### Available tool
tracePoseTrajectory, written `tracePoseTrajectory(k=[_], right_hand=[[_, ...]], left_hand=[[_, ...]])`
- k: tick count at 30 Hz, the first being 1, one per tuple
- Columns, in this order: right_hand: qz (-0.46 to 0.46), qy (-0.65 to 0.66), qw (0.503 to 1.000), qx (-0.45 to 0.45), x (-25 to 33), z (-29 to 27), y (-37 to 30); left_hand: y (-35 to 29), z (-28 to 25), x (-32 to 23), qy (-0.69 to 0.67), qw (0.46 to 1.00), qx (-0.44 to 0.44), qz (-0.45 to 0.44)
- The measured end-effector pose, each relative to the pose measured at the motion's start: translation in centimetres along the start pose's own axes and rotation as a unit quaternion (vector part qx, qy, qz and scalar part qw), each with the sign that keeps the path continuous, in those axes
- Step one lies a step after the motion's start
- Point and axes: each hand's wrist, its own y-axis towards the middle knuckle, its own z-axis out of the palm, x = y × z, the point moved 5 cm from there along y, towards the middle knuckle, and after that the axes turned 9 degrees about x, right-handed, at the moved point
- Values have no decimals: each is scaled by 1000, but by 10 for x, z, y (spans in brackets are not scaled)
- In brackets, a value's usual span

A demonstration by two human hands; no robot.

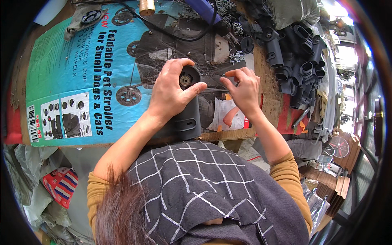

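Observation:
My left hand (169,94) is closed around the upper end of a dark grey plastic part (188,118), with thumb and forefinger on either side of its round head. In that head sits a ring-shaped metal piece (185,80). The part's lower end has a slot and rests at the near edge of the work surface. Just to its right, my right hand (246,87) pinches a small, thin dark piece (222,75) between thumb and forefinger, apart from the plastic part. Its exact kind is too small to make out.
A flattened printed carton (69,81) covers the surface. Small screws (237,57) lie beyond my right hand. Dark plastic tube parts (300,61) are heaped at the right. At the back are a blue-handled tool (204,10), a black cable (179,38) and a brass-coloured cylinder (147,7).

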Motion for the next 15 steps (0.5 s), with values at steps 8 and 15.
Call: tracePoseTrajectory(k=[8, 15], right_hand=[[88, 345, 930, 87, 15, 4, 9], [74, 495, 845, 189, 55, 10, 15]], left_hand=[[-7, -2, -10, 75, 994, -49, 63], [-8, -1, -11, 58, 994, -46, 83]])
